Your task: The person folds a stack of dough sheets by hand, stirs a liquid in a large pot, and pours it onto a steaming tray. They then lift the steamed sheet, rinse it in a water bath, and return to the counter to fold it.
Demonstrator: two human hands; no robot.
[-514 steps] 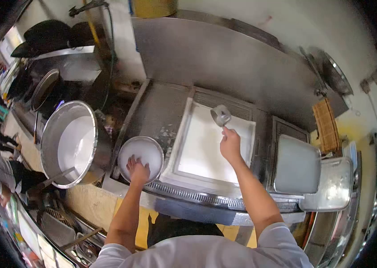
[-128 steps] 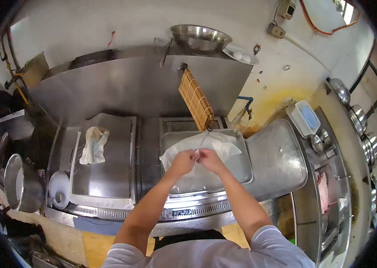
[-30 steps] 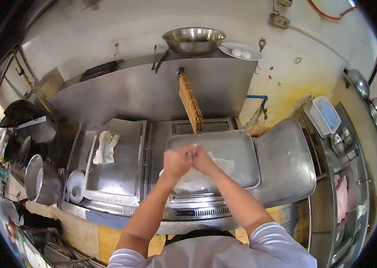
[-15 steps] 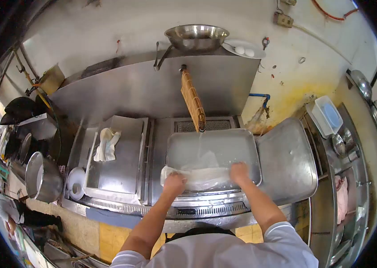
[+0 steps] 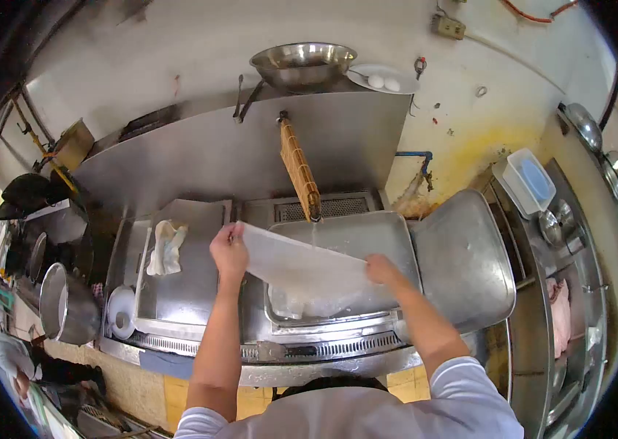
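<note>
Between my two hands a thin, wet white cloth (image 5: 309, 267) is stretched at a slant over a shallow metal tray (image 5: 389, 238) with water in it. My left hand (image 5: 230, 251) pinches the cloth's upper left corner, raised past the tray's left side. At the tray's right side, my right hand (image 5: 380, 269) grips the other end, lower down. The cloth's bottom part hangs close over the water near the front rim. A spout wrapped in a bamboo mat (image 5: 297, 164) points down at the tray, and a thin stream runs from its tip.
Left of the water tray, a crumpled white cloth (image 5: 168, 247) lies on another metal tray (image 5: 196, 289). A large metal pan (image 5: 462, 260) leans at the right. A steel bowl (image 5: 302, 66) stands on the back ledge. Another person (image 5: 20, 358) is at the far left.
My left hand has risen and moved left, lifting the cloth out of the water and spreading it from a bunched strip. My right hand keeps its end, slightly higher and further left.
</note>
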